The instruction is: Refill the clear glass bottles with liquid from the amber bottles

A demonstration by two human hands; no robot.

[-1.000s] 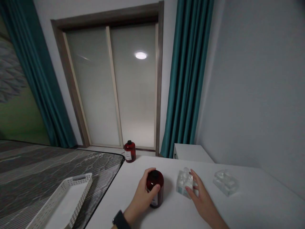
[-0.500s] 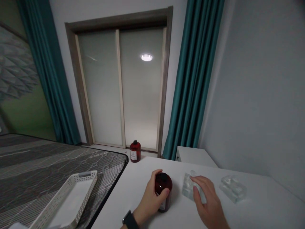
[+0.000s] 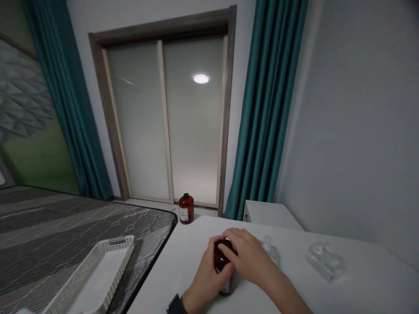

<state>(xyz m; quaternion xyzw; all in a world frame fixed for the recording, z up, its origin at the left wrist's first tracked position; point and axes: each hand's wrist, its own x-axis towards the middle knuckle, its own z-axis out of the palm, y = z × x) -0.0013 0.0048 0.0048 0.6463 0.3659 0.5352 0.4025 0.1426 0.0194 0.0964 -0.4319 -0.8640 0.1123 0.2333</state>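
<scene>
A dark red-brown bottle [image 3: 220, 260] with a pale label stands upright on the white table, and my left hand [image 3: 206, 279] is wrapped around its body. My right hand [image 3: 247, 255] reaches over from the right, its fingers closed about the black cap [image 3: 226, 242] on top; they hide most of it. Partly covered behind my right forearm is a clear glass piece [image 3: 272, 252]. Farther right on the tabletop lies another clear, blocky glass piece [image 3: 325, 261]. A second red-brown bottle [image 3: 186, 210] with a black cap and white label stands upright at the table's far left corner.
A white perforated basket [image 3: 109, 279] lies on the grey striped mattress [image 3: 144, 218] left of the table [image 3: 170, 274]. Behind the table are a low white cabinet [image 3: 273, 213], teal curtains [image 3: 268, 109] and a frosted sliding door [image 3: 196, 131].
My right hand has moved left from the nearer glass piece onto the top of the bottle. My left hand keeps its hold on the bottle.
</scene>
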